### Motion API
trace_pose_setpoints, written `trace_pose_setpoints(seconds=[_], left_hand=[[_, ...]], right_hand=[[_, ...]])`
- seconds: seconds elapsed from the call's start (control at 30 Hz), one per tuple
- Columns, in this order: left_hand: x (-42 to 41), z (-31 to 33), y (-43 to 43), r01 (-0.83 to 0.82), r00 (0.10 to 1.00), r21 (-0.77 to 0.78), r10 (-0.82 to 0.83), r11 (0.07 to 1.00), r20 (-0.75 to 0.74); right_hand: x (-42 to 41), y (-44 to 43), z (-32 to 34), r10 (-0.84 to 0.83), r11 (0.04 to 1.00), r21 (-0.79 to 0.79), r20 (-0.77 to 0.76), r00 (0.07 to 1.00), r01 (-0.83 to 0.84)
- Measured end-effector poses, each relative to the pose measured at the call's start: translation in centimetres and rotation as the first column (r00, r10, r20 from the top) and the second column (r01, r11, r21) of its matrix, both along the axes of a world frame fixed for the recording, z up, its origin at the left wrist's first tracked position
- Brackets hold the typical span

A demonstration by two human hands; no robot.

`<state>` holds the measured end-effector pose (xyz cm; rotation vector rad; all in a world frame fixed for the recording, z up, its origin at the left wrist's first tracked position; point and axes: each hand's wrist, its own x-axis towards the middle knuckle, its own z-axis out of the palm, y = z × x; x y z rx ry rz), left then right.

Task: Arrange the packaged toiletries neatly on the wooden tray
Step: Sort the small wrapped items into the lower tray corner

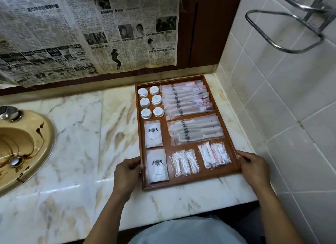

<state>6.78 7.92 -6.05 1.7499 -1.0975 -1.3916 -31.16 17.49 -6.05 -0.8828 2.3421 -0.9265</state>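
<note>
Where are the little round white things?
In the head view, the six round white packs sit in the wooden tray's far-left corner, left of the toothbrush packets and beyond the white sachets.

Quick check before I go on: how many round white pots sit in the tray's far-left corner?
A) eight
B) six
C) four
B: six round white pots stand in two columns of three at the far-left corner of the wooden tray.

Tray [187,184] glossy wood; pkts [187,102] frosted plastic; counter [81,134] polished marble; wall tiles [283,102] glazed.
</note>
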Motion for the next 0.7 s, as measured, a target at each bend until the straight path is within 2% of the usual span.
trace_pose_setpoints(seconds=[0.17, 0.33, 0.5, 0.7], left_hand=[[-0.6, -0.1, 0.0, 0.012, 1.0, -0.009, -0.012, 1.0, 0.025], [-1.5, 0.1, 0.0, 0.043, 0.998, -0.016, -0.042, 0.999, 0.045], [-1.2, 0.1, 1.4, 0.121, 0.992, -0.03, -0.12, 0.992, 0.046], [-1.6, 0.5, 1.6, 0.194, 0.961, -0.06, -0.177, 0.979, 0.214]], right_hand=[[0.0, 0.0, 0.1, -0.045, 0.998, -0.034, 0.005, 0.999, 0.045], [0.2, 0.1, 0.3, -0.162, 0.984, -0.06, 0.1, 0.982, 0.169], [0.6, 1.5, 0.3, -0.165, 0.984, -0.054, 0.103, 0.981, 0.171], [1.0, 2.8, 0.2, -0.18, 0.98, -0.077, 0.058, 0.982, 0.185]])
